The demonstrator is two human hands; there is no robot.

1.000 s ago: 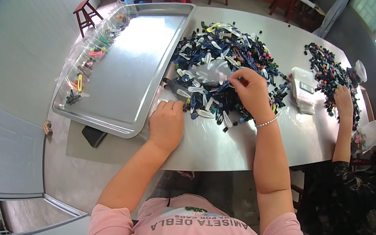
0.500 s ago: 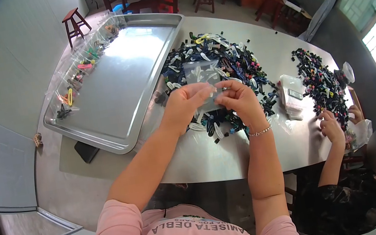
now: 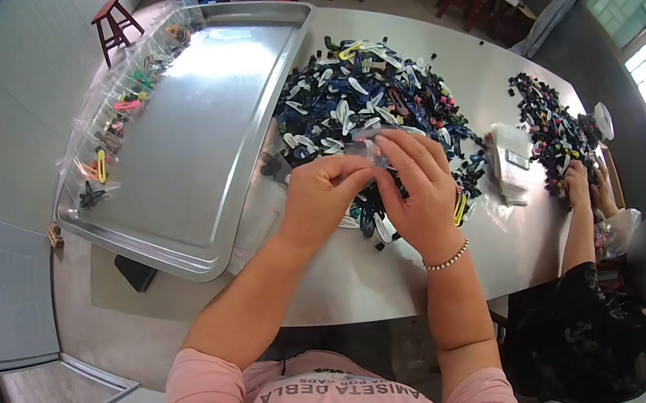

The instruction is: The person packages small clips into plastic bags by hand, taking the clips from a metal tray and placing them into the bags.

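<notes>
First, a wooden stool [image 3: 112, 13]; metal tray [image 3: 154, 161] on shiny table [image 3: 339, 297]; my left hand [image 3: 317, 200] and right hand [image 3: 423, 200] pinch a clear bag [image 3: 362, 146], largely hidden, against the clip heap [image 3: 364, 88]; rightmost, a co-worker's hand [image 3: 577, 185], fingertips obscured.

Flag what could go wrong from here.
The clear bag, handled by the left hand and right hand over the clip pile, might slip and drop among loose clips.
The right hand could brush the yellow clip beside it.
The left forearm lies near the tray; a bump might disturb the small bags along its left side.
</notes>
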